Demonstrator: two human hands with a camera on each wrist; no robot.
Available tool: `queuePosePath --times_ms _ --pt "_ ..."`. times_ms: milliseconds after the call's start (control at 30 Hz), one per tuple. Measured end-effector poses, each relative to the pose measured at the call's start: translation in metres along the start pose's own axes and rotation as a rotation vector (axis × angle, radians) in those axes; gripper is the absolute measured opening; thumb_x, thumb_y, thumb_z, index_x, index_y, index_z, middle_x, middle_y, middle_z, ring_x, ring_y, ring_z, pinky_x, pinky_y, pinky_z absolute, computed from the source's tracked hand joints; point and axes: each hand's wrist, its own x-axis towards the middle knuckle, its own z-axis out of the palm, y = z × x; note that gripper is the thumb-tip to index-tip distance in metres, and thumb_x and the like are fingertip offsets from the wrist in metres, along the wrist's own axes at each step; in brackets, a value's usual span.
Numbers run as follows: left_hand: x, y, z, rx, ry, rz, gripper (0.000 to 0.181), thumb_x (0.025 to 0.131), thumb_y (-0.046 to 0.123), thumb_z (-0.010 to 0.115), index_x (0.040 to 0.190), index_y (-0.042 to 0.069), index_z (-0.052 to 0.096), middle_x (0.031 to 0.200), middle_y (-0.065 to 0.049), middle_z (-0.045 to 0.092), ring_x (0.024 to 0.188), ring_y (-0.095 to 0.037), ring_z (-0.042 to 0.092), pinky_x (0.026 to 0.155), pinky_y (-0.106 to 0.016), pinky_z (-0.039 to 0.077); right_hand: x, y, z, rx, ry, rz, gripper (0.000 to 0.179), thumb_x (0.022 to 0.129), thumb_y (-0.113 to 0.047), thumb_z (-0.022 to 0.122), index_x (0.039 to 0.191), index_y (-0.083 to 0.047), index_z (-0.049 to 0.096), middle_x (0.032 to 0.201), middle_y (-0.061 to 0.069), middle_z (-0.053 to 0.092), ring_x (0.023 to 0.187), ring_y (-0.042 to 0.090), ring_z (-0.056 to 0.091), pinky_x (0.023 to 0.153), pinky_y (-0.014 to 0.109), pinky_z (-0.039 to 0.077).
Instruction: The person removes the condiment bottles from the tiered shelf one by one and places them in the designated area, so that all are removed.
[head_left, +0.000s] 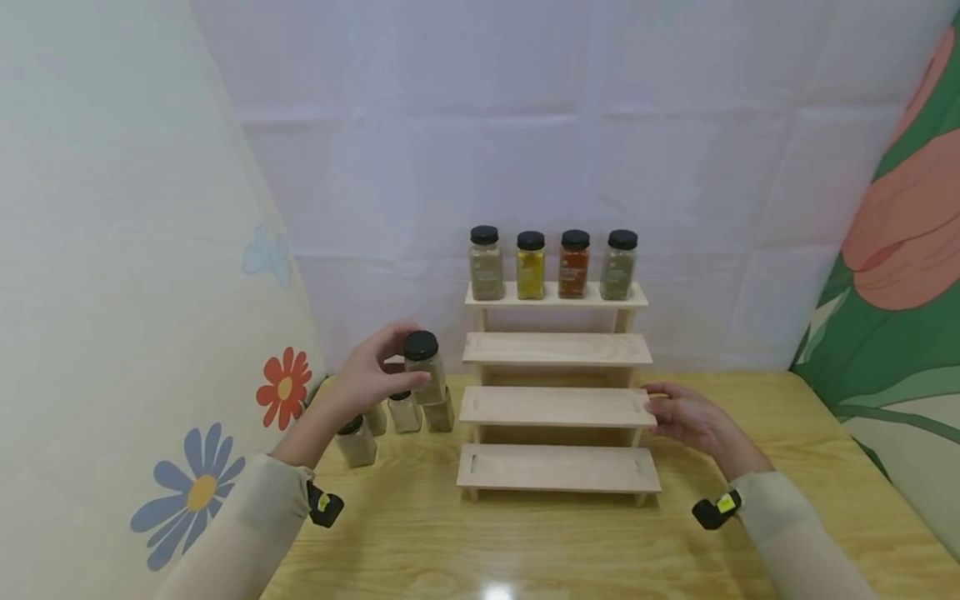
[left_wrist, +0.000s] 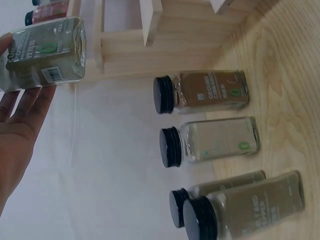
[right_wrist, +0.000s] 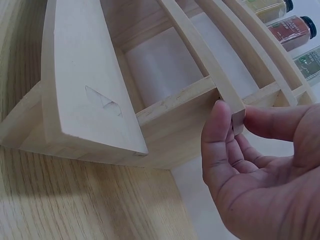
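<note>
My left hand grips a square glass spice jar with a black lid and grey-green contents. The jar is upright, raised left of a pale wooden four-tier rack. In the left wrist view its barcode and printed label show, with fingers under the jar. At the rack's right side, my right hand pinches the end of the second shelf from the bottom. The right wrist view shows thumb and fingers on either side of that shelf end.
Several jars stand on the top shelf, among them a yellow one and a red one. Below my left hand, several more black-lidded jars, including a brown one and a pale one, stand on the wooden table. A white cloth hangs behind.
</note>
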Motion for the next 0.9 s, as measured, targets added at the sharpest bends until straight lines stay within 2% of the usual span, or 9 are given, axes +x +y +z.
queuePosePath --times_ms 333,633,900 --pt "-0.018 -0.017 -0.010 -0.001 0.001 0.024 0.058 0.087 0.004 0.079 0.139 0.005 0.052 0.122 -0.014 0.062 0.106 -0.008 0.064 0.085 -0.024 0.056 -0.001 0.000 0.000 0.014 -0.011 -0.013 0.051 0.101 -0.002 0.054 0.145 0.005 0.029 0.096 -0.001 0.064 0.083 0.011 0.063 0.070 0.025 0.056" --pt "-0.034 -0.034 -0.013 -0.010 0.015 -0.068 0.062 0.087 0.011 0.081 0.141 0.007 0.050 0.123 -0.010 0.063 0.104 -0.009 0.066 0.086 -0.025 0.056 0.001 0.002 -0.001 -0.019 -0.019 -0.024 0.056 0.102 -0.001 0.051 0.149 0.009 0.023 0.096 -0.002 0.066 0.083 0.010 0.063 0.071 0.025 0.056" --pt "-0.042 -0.051 -0.014 0.025 0.036 -0.098 0.061 0.086 0.015 0.083 0.138 0.008 0.052 0.123 -0.013 0.064 0.105 -0.006 0.065 0.084 -0.024 0.055 0.001 0.001 -0.001 -0.015 -0.011 -0.020 0.061 0.102 -0.001 0.051 0.151 0.011 0.019 0.096 -0.001 0.066 0.082 0.010 0.064 0.069 0.024 0.055"
